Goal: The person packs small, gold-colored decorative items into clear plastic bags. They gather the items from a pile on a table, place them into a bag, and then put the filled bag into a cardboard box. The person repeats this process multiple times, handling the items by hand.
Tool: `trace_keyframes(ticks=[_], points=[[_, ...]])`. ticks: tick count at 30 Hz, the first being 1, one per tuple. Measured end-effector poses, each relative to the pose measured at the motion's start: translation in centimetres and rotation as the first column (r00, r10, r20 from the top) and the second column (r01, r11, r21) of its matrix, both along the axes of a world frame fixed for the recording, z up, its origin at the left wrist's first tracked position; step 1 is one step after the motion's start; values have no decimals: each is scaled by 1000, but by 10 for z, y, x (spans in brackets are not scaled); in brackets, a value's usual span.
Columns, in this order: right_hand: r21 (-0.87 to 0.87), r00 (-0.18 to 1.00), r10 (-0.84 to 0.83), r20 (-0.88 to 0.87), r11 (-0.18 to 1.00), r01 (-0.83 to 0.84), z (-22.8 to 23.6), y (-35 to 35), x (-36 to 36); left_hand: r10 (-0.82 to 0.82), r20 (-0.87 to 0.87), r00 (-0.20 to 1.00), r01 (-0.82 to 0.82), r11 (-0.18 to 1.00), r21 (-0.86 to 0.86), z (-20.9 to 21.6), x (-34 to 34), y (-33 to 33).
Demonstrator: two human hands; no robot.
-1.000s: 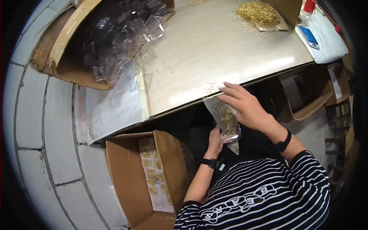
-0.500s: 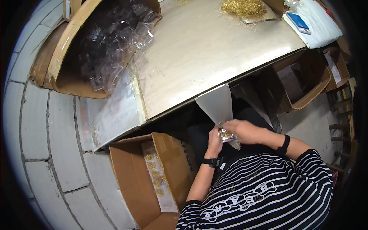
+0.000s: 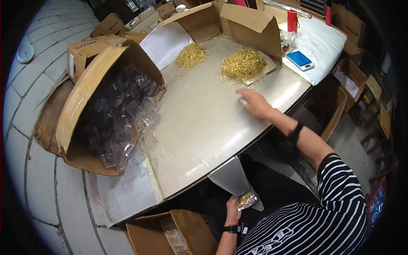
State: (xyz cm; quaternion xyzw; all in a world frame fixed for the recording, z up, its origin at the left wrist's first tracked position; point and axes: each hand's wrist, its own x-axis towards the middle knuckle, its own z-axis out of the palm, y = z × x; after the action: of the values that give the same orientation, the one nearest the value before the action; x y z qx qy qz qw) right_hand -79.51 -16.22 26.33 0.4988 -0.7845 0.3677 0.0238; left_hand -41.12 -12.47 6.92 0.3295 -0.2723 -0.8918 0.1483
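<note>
My left hand (image 3: 232, 209) grasped a small case (image 3: 246, 200) with gold pieces in it, below the near edge of the surface (image 3: 195, 123), by the lower end of the grey chute (image 3: 230, 176). My right hand (image 3: 256, 104) was out over the surface, fingers stretched toward the larger gold pile (image 3: 242, 63) near the far edge; it was blurred, so I couldn't tell whether it held anything. Best, I judged, was a level case close under the chute, and a light right-hand touch, lest pieces scatter.
</note>
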Motion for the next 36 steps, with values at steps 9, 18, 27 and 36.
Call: trace_keyframes(ticks=[9, 18, 27, 36], points=[[331, 970, 243, 21, 913, -236, 7, -23, 29, 46, 82, 996, -43, 998, -46, -1, 8, -7], [345, 996, 45, 77, 936, -69, 22, -134, -58, 28, 128, 991, -31, 999, 26, 14, 0, -6], [492, 896, 430, 112, 759, -426, 32, -59, 40, 66, 10, 998, -66, 997, 35, 6, 10, -8], [356, 988, 29, -150, 934, 27, -12, -37, 41, 120, 54, 991, -123, 991, 58, 18, 1, -7]])
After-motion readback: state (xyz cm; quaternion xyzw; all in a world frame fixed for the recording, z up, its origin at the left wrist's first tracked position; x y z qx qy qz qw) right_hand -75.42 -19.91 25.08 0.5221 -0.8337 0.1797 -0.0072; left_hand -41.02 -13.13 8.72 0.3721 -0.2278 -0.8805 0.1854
